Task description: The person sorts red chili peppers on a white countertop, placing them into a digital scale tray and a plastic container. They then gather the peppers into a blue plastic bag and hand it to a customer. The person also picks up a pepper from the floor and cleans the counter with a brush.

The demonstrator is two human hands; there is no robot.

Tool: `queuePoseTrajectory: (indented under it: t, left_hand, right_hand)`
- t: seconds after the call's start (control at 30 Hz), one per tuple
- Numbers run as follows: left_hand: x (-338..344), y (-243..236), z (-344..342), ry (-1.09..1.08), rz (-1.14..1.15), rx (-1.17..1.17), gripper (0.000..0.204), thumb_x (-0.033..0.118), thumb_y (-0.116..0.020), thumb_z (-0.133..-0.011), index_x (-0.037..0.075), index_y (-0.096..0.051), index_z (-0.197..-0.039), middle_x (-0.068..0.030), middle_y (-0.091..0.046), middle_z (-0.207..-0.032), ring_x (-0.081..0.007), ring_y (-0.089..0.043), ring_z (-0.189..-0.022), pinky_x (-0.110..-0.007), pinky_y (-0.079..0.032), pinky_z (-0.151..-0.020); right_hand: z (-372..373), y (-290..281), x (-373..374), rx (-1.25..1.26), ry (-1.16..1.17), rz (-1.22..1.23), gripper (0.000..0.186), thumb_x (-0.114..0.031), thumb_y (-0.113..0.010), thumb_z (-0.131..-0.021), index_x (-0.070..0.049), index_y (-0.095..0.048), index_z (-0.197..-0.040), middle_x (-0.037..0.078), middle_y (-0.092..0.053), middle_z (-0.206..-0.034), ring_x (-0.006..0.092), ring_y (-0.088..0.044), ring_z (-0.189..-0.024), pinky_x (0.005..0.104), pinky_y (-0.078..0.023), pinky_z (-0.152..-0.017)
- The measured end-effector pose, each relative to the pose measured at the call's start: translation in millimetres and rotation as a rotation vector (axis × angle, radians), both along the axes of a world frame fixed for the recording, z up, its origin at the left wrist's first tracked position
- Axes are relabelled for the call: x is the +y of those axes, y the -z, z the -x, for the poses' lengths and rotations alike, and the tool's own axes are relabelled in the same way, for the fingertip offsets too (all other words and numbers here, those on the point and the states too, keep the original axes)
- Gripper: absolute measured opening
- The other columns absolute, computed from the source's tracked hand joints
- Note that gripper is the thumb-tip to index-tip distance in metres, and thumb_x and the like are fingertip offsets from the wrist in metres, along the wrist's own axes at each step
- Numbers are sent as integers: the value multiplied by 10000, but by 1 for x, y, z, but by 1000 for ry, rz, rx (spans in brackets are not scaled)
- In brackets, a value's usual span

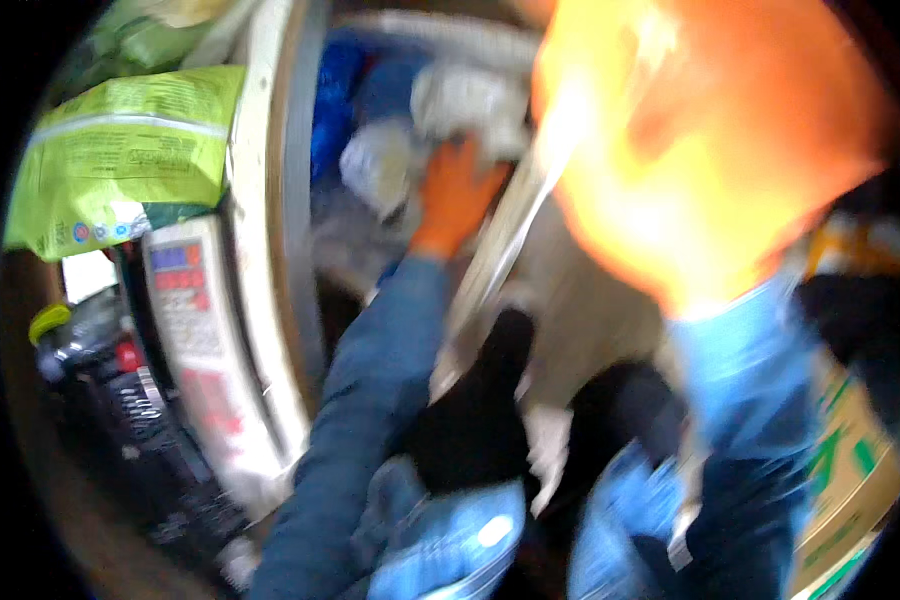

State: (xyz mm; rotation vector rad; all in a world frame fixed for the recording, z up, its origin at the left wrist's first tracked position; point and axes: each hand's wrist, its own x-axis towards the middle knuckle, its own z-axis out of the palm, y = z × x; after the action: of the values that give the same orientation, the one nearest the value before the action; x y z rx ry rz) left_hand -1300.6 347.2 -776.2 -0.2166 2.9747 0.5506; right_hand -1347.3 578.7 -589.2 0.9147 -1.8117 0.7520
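My left hand [457, 195], in an orange glove, reaches down into a pale-walled drawer or bin [482, 262]. Its fingers are spread and touch or nearly touch white, crumpled plastic bags. One rounded white bundle [378, 165] sits just left of the fingers, and another white bag [470, 100] is beyond them. Blue plastic [336, 95] shows at the far left inside. Close to the camera at the upper right, my right hand [695, 150] is a big orange smear, also gloved. Motion hides its fingers, so anything in them cannot be made out.
To the left lie a bright green package [130, 155], a white device with a button panel [195, 320] and black items [150, 420]. A cardboard box with green markings [850, 480] stands at the lower right. My legs [450, 530] are below, close to the drawer or bin.
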Motion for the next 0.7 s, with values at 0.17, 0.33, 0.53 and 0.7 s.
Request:
queuePoseTrajectory:
  t: [0.17, 0.33, 0.53, 0.7]
  left_hand:
    - [-24, 33, -4, 181, -351, 150, 561, 325, -583, -846, 74, -392, -1311, -190, -453, -1305, -318, -431, -1212, -401, -312, -1025]
    - [-19, 84, -86, -238, -434, 162, 571, 335, -518, -899, 23, -337, -1340, -179, -409, -1353, -280, -382, -1264, -426, -265, -1054]
    - [-47, 7, -84, -413, -370, 329, 401, 238, -535, -892, 24, -516, -1231, -156, -523, -1255, -287, -493, -1150, -367, -360, -997]
    - [-51, -48, -81, -884, -992, 574, 390, 263, -626, -847, -2, -587, -1132, -106, -579, -1176, -223, -519, -1090, -321, -394, -947]
  right_hand:
    - [15, 135, -166, -857, -256, -17, 361, -201, -620, -748, -93, -586, -1091, 86, -604, -978, 295, -550, -943, 419, -419, -859]
    - [49, 144, -288, -781, -219, -657, 338, -213, -608, -732, -91, -593, -1047, 125, -587, -1039, 309, -544, -985, 432, -421, -871]
    - [38, 177, -266, -771, -257, -510, 155, -190, -606, -689, -101, -659, -805, 121, -619, -882, 317, -577, -894, 435, -432, -811]
    - [20, 180, -143, -657, -184, -201, 204, -97, -623, -633, -140, -688, -822, 115, -616, -927, 334, -552, -936, 483, -399, -851]
